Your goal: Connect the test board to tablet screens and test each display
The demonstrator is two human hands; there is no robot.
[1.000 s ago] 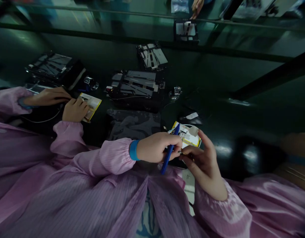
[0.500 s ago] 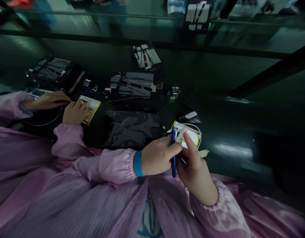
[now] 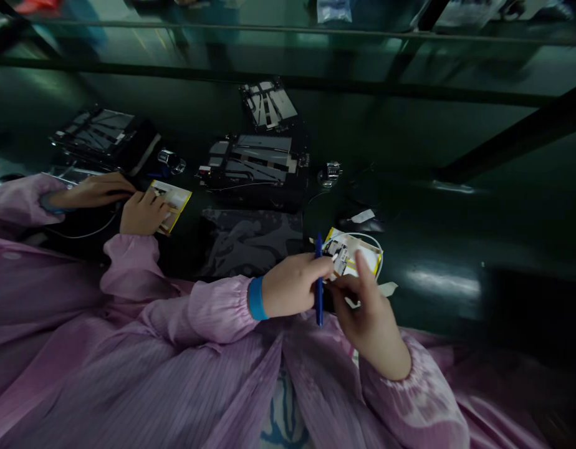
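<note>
My left hand (image 3: 290,288), with a blue band at the wrist, is closed around a slim blue pen-like tool (image 3: 319,305) that stands nearly upright in the picture. Just right of it, my right hand (image 3: 374,321) has its index finger raised while the thumb and another finger meet near the left fingertips. Whatever lies in that pinch is too small to make out. Beyond both hands lies a flat white panel with yellow edges (image 3: 363,265), partly covered by my fingers. A small circuit part (image 3: 338,254) shows on its left side, and a thin white cable (image 3: 380,240) curves round it.
A dark sheet-like piece (image 3: 255,243) lies left of the panel. Behind it sits a stack of dark device panels (image 3: 257,161), with another panel (image 3: 272,105) farther back. A metal roll holder (image 3: 330,174) stands nearby. At left, a co-worker's hands (image 3: 145,212) touch a similar yellow-edged panel (image 3: 178,196).
My left hand and the blue tool have shifted slightly left and up. My right index finger has come away from the circuit part, which now shows more plainly.
</note>
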